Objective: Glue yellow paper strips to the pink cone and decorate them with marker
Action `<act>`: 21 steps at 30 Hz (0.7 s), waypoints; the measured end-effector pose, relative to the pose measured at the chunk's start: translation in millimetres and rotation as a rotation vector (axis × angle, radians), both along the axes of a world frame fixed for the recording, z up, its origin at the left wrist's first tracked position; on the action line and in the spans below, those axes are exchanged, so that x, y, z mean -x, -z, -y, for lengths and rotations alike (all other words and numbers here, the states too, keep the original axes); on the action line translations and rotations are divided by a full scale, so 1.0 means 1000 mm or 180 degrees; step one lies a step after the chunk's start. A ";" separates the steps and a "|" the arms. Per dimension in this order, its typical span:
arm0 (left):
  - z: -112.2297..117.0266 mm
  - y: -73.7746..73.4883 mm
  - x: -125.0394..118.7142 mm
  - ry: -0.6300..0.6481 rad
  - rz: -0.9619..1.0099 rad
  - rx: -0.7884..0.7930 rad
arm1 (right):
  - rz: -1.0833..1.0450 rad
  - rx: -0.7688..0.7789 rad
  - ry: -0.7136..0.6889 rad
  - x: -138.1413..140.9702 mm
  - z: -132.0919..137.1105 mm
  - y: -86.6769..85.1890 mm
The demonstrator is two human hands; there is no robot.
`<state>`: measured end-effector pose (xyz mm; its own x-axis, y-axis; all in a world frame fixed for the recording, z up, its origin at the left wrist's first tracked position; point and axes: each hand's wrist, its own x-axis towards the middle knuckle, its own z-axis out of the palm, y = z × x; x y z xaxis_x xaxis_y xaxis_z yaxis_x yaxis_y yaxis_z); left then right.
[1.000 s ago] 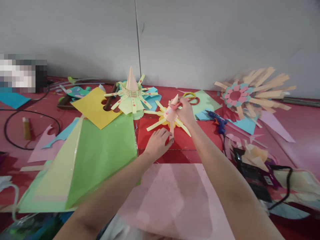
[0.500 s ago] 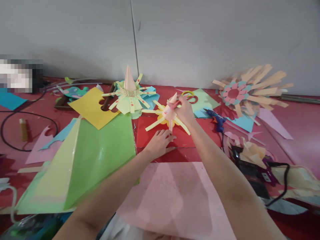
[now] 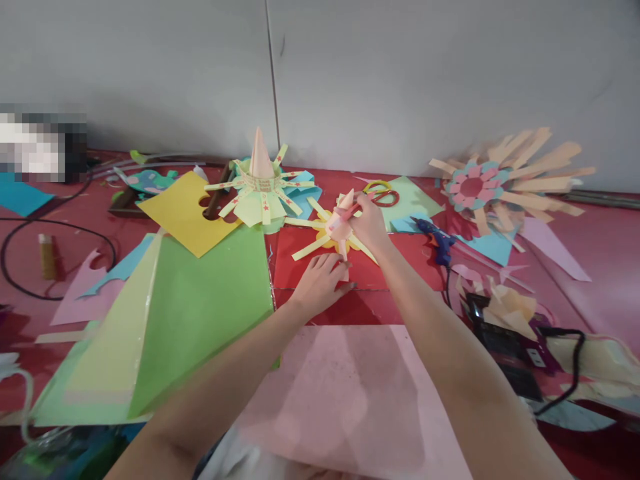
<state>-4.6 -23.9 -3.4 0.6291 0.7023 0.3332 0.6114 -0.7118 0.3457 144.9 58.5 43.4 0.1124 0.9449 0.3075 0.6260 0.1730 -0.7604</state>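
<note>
My right hand (image 3: 369,223) is closed around a small pink paper cone (image 3: 341,219) that stands in the middle of a yellow paper star with long strips (image 3: 320,241). The star lies on a red sheet (image 3: 367,270). My left hand (image 3: 320,283) rests flat on that red sheet just in front of the cone, fingers stretched out and slightly apart, holding nothing. A finished cone craft with green strips (image 3: 261,187) stands behind and to the left.
Green sheets (image 3: 200,313) lie at the left and a pink sheet (image 3: 350,393) lies near me. A yellow sheet (image 3: 185,213), scissors (image 3: 383,195), a blue glue gun (image 3: 434,239), a paper sunburst (image 3: 493,187), a glue stick (image 3: 47,255) and cables (image 3: 565,373) surround the work.
My left hand let go of the strip under the cone and settled flat on the red sheet. My right hand lowered the cone slightly onto the star.
</note>
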 end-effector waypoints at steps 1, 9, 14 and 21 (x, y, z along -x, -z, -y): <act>0.000 0.000 0.000 -0.0091 -0.0006 0.0034 | -0.0017 0.0017 -0.0003 0.000 0.000 0.000; -0.002 0.003 -0.001 -0.0319 -0.0515 0.0363 | -0.0155 0.0036 -0.0005 0.001 -0.001 0.001; -0.003 0.004 -0.002 -0.0309 -0.0843 0.0467 | -0.0123 0.0057 -0.0023 0.002 -0.002 0.000; -0.004 0.009 -0.001 -0.0213 -0.0890 0.0361 | -0.0219 -0.0282 -0.0151 0.004 0.001 0.000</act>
